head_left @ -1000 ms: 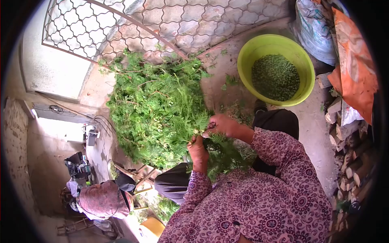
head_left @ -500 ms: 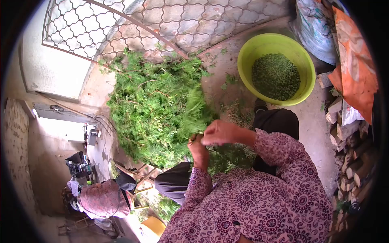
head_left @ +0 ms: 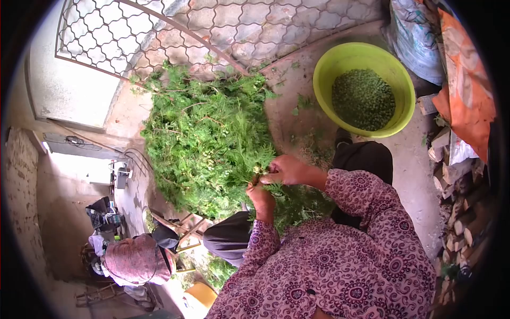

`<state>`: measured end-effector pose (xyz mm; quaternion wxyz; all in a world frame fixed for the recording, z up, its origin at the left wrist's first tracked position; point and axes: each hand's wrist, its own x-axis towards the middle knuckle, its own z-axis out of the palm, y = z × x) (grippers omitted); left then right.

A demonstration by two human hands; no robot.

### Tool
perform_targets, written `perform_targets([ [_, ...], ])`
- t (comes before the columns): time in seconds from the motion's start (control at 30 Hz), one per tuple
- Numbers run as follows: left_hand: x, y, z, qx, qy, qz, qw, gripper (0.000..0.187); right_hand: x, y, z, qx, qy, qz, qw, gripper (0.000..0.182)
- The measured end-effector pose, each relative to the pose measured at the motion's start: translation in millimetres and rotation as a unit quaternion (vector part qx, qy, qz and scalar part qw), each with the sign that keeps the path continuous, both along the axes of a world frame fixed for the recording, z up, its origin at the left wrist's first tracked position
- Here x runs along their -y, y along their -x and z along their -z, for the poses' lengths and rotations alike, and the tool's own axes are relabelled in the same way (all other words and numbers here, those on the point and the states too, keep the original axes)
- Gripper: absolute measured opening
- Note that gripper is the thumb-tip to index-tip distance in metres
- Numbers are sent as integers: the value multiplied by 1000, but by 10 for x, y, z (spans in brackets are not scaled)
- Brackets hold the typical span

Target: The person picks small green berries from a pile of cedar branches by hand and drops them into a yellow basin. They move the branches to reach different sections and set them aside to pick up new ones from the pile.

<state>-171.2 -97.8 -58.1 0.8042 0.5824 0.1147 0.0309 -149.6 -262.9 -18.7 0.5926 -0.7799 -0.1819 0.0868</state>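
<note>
Together, both hands (head_left: 273, 183) pinch a feathery green sprig (head_left: 258, 159).

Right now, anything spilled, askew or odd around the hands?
Minor only. Loose green bits lie scattered on the ground between the heap and the basin. The basin sits upright with its green bits inside. Both hands, left and right, grip a sprig at the heap's edge. Nothing looks damaged.

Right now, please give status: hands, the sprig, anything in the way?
Left hand and right hand both pinch one green sprig. Sprig held over the green pile. Yellow-green tub of picked bits stands apart, not blocking.
</note>
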Motion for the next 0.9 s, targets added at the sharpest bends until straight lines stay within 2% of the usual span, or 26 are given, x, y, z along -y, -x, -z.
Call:
perform_targets([
  [0.07, 31, 10, -35, -30, 80, 32, 996, 23, -155, -116, 347, 45, 34, 29, 998, 39],
  [0.13, 9, -7, 42, -38, 65, 34, 997, 24, -194, -148, 438, 88, 66, 57, 992, 39],
  [0.2, -21, 1, 107, 41, -147, 43, 987, 21, -137, -114, 313, 43, 50, 50, 997, 36],
  [0.23, -35, 3, 137, 80, -251, 48, 963, 19, -132, -106, 294, 43, 50, 50, 997, 36],
  [0.3, -5, 3, 91, 154, -448, 57, 879, 16, -112, -85, 219, 93, 29, 53, 994, 32],
  [0.33, 1, 6, 61, 154, -448, 57, 879, 16, -93, -53, 174, 93, 29, 53, 994, 32],
  [0.37, 72, 21, -122, 75, -289, 68, 952, 13, -49, 17, 20, 21, -46, -39, 998, 29],
  [0.4, 99, 21, -231, -7, -118, 75, 990, 10, 1, 104, -163, -51, -120, -131, 983, 26],
  [0.43, -401, -197, 536, 33, -188, 62, 980, 10, 38, 228, -393, -49, -149, -158, 975, 20],
  [0.47, -345, -176, 411, -10, -27, 35, 999, 8, 68, 191, -387, -49, -148, -157, 975, 20],
  [0.53, 13, -86, -83, -33, -26, -61, 997, 5, 148, 78, -351, 51, -158, -43, 985, 15],
  [0.57, -1, -63, -97, -36, -28, -60, 997, 5, 304, -18, -410, 26, -139, 5, 990, 11],
  [0.6, -12, -64, -114, -49, -38, -59, 996, 5, 460, -125, -408, 68, -181, 50, 980, 9],
  [0.63, -16, -69, -122, -61, -48, -58, 995, 6, 620, -175, -452, 84, -176, 121, 973, 9],
  [0.67, -13, -75, -123, -60, -46, -59, 995, 6, 822, -185, -544, 87, -73, 222, 968, 13],
  [0.7, -16, -73, -123, -66, -38, -52, 996, 7, 1019, -260, -496, 156, -35, 282, 946, 27],
  [0.73, -22, -65, -120, -74, -31, -45, 996, 9, 1173, -330, -456, 235, 107, 399, 880, 33],
  [0.77, -13, -51, -112, -76, -32, -44, 996, 9, 1270, -340, -442, 303, 246, 498, 774, 40],
  [0.8, 17, -54, -103, -63, -37, -49, 996, 10, 1331, -301, -428, 302, 247, 500, 773, 40],
  [0.87, 33, -88, -64, -48, -41, -51, 997, 12, 1425, -263, -457, 240, 224, 460, 825, 42],
  [0.9, 5, -98, -7, -44, -56, -40, 997, 13, 1348, -242, -458, 310, 164, 428, 833, 41],
])
